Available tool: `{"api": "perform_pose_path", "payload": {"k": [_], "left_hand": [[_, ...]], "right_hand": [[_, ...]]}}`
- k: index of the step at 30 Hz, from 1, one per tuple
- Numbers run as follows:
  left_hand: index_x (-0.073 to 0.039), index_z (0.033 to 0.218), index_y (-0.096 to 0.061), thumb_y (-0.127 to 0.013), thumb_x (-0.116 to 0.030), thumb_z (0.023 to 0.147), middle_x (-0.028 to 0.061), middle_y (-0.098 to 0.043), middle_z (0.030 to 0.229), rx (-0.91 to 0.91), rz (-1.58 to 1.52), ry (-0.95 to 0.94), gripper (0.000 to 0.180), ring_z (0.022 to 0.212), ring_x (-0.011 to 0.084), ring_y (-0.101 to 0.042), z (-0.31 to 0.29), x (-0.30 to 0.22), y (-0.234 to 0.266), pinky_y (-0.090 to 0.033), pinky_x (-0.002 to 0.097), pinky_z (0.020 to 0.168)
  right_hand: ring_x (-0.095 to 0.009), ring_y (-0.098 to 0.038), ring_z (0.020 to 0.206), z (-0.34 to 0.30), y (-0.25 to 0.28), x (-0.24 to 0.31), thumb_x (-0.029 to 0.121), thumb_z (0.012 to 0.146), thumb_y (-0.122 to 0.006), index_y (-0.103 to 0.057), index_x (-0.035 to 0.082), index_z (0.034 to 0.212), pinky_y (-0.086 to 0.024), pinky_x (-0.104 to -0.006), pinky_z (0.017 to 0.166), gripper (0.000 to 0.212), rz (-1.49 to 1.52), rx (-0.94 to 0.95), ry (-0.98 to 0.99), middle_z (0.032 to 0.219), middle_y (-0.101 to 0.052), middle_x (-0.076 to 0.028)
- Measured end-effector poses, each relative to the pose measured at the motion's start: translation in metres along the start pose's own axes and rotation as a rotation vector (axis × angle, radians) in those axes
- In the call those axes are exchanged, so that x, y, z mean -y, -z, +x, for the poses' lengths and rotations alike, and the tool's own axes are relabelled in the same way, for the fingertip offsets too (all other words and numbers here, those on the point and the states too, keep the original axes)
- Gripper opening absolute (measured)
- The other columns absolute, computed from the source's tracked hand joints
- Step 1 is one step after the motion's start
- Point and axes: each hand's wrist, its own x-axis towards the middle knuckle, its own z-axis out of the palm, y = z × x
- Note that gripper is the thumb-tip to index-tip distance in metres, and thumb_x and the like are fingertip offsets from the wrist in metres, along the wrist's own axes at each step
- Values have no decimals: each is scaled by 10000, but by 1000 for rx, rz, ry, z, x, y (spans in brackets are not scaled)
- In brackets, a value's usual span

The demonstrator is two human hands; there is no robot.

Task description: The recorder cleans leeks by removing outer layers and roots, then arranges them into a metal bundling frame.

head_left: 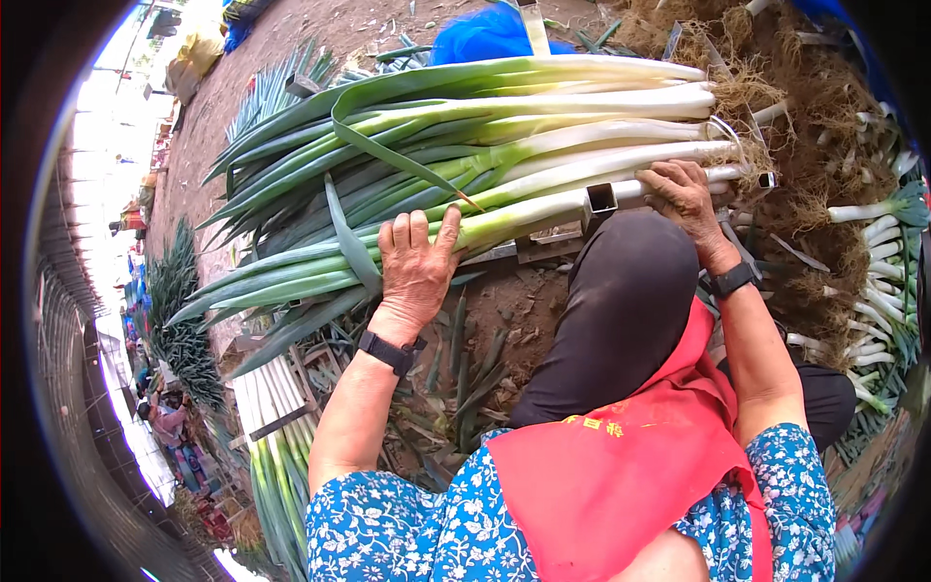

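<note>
A thick bundle of long green onions [543, 136] lies crosswise in front of me on a metal rack [600, 199]. Their white root ends point right, their leaves left. My left hand [412, 267] is closed over the nearest stalks where white turns to green. Around the white end of a near stalk, close to the roots, my right hand [684, 202] has its fingers curled. One bent leaf [351, 242] sticks up beside my left hand. The undersides of the held stalks are hidden.
Rooty green onions [873, 291] are piled at the right. A tied bundle [276, 398] lies at lower left, and more leaves [179, 310] lie beyond it. Blue netting [499, 37] sits behind the rack. My raised knee [630, 281] is close under it. Another person [167, 422] is far left.
</note>
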Motion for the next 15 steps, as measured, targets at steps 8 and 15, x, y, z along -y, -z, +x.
{"api": "perform_pose_path", "payload": {"k": [8,15], "left_hand": [[-115,1480,-389,-665,-66,752,153,-499,1319,304,316,44,780,1254,362,-463,-4,25,53,-393,511,989],[-72,1466,-400,-665,-103,770,187,-521,1371,675,412,289,745,912,290,-684,-26,93,118,-547,407,735]], "right_hand": [[-263,-577,1039,4,6,1,76,755,-734,-722,106,1047,-405,-401,954,294,42,27,-62,1034,-663,-55],[-273,-578,1062,6,8,6,60,758,-730,-723,82,1029,-413,-391,960,272,158,57,-134,1054,-665,-66]]}}
